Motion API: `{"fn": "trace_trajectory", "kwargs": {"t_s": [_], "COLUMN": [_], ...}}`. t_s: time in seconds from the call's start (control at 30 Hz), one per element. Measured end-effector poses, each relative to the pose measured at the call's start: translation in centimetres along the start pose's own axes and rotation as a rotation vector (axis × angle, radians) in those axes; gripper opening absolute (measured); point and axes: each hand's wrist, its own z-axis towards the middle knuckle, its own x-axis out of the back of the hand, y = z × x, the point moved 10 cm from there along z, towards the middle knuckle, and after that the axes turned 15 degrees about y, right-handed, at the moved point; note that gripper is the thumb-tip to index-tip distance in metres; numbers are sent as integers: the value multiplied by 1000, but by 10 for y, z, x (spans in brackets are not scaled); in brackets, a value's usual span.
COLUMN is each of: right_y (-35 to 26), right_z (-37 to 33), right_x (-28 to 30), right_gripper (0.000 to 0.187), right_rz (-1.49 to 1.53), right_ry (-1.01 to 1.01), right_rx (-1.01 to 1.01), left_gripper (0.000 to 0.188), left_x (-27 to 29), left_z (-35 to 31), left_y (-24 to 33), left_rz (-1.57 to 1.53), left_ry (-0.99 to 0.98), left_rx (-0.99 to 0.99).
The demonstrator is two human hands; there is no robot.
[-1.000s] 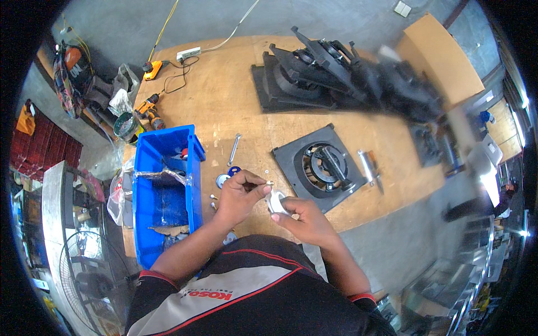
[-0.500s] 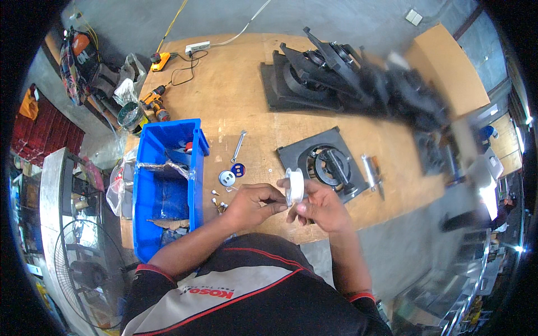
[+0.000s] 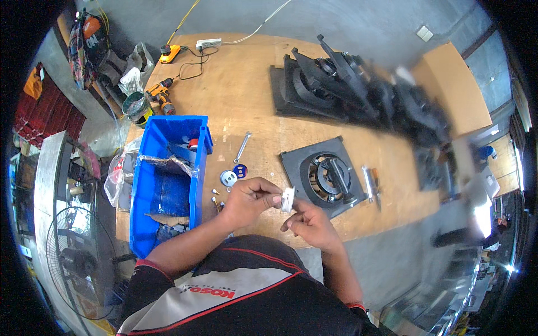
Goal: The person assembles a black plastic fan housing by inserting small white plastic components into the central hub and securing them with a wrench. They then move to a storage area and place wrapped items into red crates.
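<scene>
Head view shows both hands raised together just above the near edge of the wooden surface (image 3: 314, 101), meeting on a small white part (image 3: 288, 199). Left hand (image 3: 251, 200) comes in from the lower left with the forearm angled up and to the right, wrist bent, fingers curled and pinched on the part's left side. Right hand (image 3: 311, 223) sits just near and right of it, knuckles up, its fingertips closed on the part's lower right edge, so the part is clamped between the two hands. Just right of the part lies a square black fan frame (image 3: 328, 178) flat on the surface, with two slim tools (image 3: 372, 185) beside its right edge. Left of the hands lie a white disc (image 3: 227, 178), a blue disc (image 3: 240, 171) and a few small screws (image 3: 216, 193), with a wrench (image 3: 242, 147) farther off. A blue bin (image 3: 168, 185) stands at the left edge, and a stack of black frames (image 3: 347, 84) lies at the far right.
</scene>
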Motion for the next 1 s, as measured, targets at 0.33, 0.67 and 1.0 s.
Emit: {"fn": "trace_trajectory", "kwargs": {"t_s": [0.33, 0.67, 1.0], "right_y": [-32, -44, -36], "right_z": [-32, -11, 1], "right_x": [-12, 7, 0], "right_gripper": [38, 68, 73], "right_rz": [270, 259, 137], "right_ry": [-28, -32, -8], "right_rx": [-22, 49, 193], "left_gripper": [13, 11, 14], "left_x": [5, -19, -12], "left_z": [8, 0, -11], "left_y": [8, 33, 32], "left_rz": [345, 453, 103], "left_ry": [74, -216, -215], "left_rx": [-145, -279, -208]}}
